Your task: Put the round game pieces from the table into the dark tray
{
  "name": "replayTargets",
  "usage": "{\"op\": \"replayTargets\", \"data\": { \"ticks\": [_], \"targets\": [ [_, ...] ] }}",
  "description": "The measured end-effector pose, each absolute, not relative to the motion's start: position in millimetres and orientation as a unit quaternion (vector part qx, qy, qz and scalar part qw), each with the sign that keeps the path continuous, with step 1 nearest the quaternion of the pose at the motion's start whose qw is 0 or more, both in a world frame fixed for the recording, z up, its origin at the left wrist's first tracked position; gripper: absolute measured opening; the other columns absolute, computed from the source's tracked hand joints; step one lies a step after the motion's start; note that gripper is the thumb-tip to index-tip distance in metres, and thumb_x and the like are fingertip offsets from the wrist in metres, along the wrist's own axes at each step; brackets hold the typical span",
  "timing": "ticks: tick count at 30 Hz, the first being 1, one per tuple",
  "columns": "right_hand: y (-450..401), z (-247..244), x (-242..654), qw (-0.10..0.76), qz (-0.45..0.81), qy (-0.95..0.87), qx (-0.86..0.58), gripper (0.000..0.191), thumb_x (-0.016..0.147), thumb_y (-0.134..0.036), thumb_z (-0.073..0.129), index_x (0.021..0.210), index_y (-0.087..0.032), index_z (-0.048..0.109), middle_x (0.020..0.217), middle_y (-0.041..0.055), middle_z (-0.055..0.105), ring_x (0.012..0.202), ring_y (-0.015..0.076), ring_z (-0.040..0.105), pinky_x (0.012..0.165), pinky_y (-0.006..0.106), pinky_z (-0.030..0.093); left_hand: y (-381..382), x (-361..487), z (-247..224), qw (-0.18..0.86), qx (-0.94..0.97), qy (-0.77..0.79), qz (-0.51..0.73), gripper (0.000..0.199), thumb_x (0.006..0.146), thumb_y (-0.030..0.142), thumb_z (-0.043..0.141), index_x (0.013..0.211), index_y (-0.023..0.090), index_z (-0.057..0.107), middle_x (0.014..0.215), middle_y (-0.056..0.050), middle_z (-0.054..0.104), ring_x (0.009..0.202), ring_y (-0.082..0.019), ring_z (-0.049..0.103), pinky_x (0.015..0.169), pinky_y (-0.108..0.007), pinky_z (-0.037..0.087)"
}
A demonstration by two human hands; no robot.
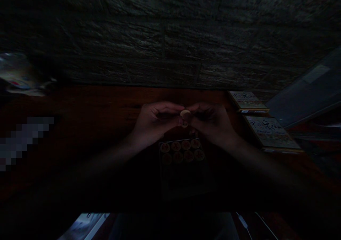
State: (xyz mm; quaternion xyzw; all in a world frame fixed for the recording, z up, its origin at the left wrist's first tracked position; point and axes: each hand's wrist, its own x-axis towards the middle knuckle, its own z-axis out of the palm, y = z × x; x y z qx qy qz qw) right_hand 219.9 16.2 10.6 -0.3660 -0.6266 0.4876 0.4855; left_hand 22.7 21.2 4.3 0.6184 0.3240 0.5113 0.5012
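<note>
In dim light, my left hand (157, 121) and my right hand (210, 122) meet above the dark wooden table. Between their fingertips is a round wooden piece (185, 112), pinched from both sides. Another round piece (184, 124) shows just below it, partly hidden by the fingers. Nearer to me lies a shallow box (161, 172) with two rows of round pieces (176, 146) bearing red characters. The lower part of the box is too dark to make out.
Two flat printed boxes (271, 132) lie at the right of the table (106, 101). A plastic-wrapped item (20, 76) stands at the far left. A brick-patterned wall (160, 37) rises behind. Cables (243, 222) show at the bottom right.
</note>
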Motion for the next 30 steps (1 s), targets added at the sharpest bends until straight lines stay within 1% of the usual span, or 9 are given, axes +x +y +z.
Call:
{"op": "replayTargets", "data": {
  "ticks": [6, 11, 13, 15, 18, 20, 22, 26, 30],
  "targets": [
    [17.0, 10.7, 220.5, 0.483, 0.494, -0.621, -0.370, 0.032, 0.076, -0.040, 0.095, 0.091, -0.017, 0.079, 0.076, 0.0019, 0.077, 0.056, 0.0113, 0.066, 0.046, 0.021, 0.054, 21.0, 22.6, 4.6, 0.515, 0.610, 0.315, 0.513, 0.026, 0.077, 0.022, 0.093, 0.100, 0.019, 0.083, 0.098, -0.006, 0.086, 0.085, -0.021, 0.083, 0.081, -0.032, 0.067],
    [16.8, 12.4, 220.4, 0.478, 0.501, -0.625, -0.359, 0.031, 0.077, -0.040, 0.092, 0.093, -0.017, 0.079, 0.077, 0.0013, 0.078, 0.051, 0.0093, 0.063, 0.046, 0.021, 0.053, 19.5, 23.1, 6.0, 0.539, 0.583, 0.325, 0.513, 0.024, 0.078, 0.022, 0.093, 0.100, 0.019, 0.083, 0.094, -0.006, 0.085, 0.082, -0.019, 0.081, 0.079, -0.030, 0.066],
    [16.4, 12.4, 220.8, 0.472, 0.500, -0.629, -0.362, 0.033, 0.077, -0.040, 0.092, 0.097, -0.018, 0.078, 0.078, 0.0012, 0.078, 0.050, 0.0095, 0.063, 0.047, 0.022, 0.054, 19.6, 23.5, 5.7, 0.553, 0.565, 0.332, 0.514, 0.023, 0.080, 0.024, 0.091, 0.102, 0.019, 0.084, 0.094, -0.006, 0.085, 0.081, -0.019, 0.080, 0.079, -0.030, 0.064],
    [16.0, 11.7, 221.3, 0.466, 0.492, -0.635, -0.371, 0.039, 0.078, -0.039, 0.091, 0.108, -0.018, 0.077, 0.080, 0.0009, 0.078, 0.050, 0.0098, 0.062, 0.047, 0.023, 0.053, 20.3, 23.9, 5.3, 0.571, 0.543, 0.332, 0.518, 0.023, 0.081, 0.025, 0.090, 0.102, 0.019, 0.084, 0.095, -0.006, 0.084, 0.080, -0.017, 0.079, 0.078, -0.029, 0.063],
    [15.3, 10.4, 221.7, 0.470, 0.454, -0.664, -0.364, 0.044, 0.083, -0.036, 0.089, 0.122, -0.021, 0.074, 0.084, 0.0013, 0.078, 0.058, 0.0130, 0.067, 0.051, 0.025, 0.054, 21.4, 24.7, 6.1, 0.609, 0.505, 0.315, 0.525, 0.020, 0.079, 0.023, 0.090, 0.098, 0.019, 0.083, 0.094, -0.004, 0.083, 0.078, -0.015, 0.077, 0.076, -0.027, 0.063],
    [14.5, 10.0, 221.5, 0.482, 0.416, -0.688, -0.349, 0.038, 0.086, -0.032, 0.086, 0.121, -0.021, 0.075, 0.085, 0.0017, 0.078, 0.070, 0.0157, 0.071, 0.059, 0.027, 0.057, 21.3, 25.2, 7.8, 0.638, 0.484, 0.301, 0.518, 0.017, 0.078, 0.020, 0.090, 0.094, 0.018, 0.083, 0.093, -0.004, 0.082, 0.078, -0.015, 0.077, 0.076, -0.027, 0.064],
    [13.3, 10.4, 221.3, 0.486, 0.379, -0.709, -0.342, 0.030, 0.088, -0.027, 0.084, 0.117, -0.021, 0.078, 0.085, 0.0012, 0.077, 0.076, 0.0158, 0.072, 0.067, 0.028, 0.058, 20.6, 25.8, 9.5, 0.659, 0.470, 0.293, 0.508, 0.014, 0.078, 0.017, 0.088, 0.091, 0.017, 0.083, 0.092, -0.004, 0.081, 0.079, -0.016, 0.077, 0.076, -0.027, 0.064],
    [11.4, 11.1, 222.2, 0.483, 0.314, -0.745, -0.337, 0.028, 0.089, -0.026, 0.084, 0.116, -0.023, 0.083, 0.075, -0.0031, 0.069, 0.066, 0.0117, 0.062, 0.065, 0.026, 0.052, 19.3, 26.2, 10.4, 0.681, 0.463, 0.283, 0.492, 0.012, 0.079, 0.017, 0.087, 0.091, 0.016, 0.085, 0.093, -0.007, 0.083, 0.082, -0.017, 0.078, 0.078, -0.028, 0.066],
    [12.2, 9.7, 224.7, 0.488, 0.251, -0.760, -0.348, 0.031, 0.087, -0.029, 0.086, 0.118, -0.025, 0.083, 0.075, -0.0038, 0.067, 0.066, 0.0115, 0.056, 0.063, 0.026, 0.047, 19.6, 25.4, 8.2, 0.699, 0.465, 0.260, 0.477, 0.016, 0.083, 0.022, 0.086, 0.097, 0.014, 0.086, 0.095, -0.010, 0.083, 0.084, -0.019, 0.079, 0.079, -0.030, 0.067]
  ]
}}
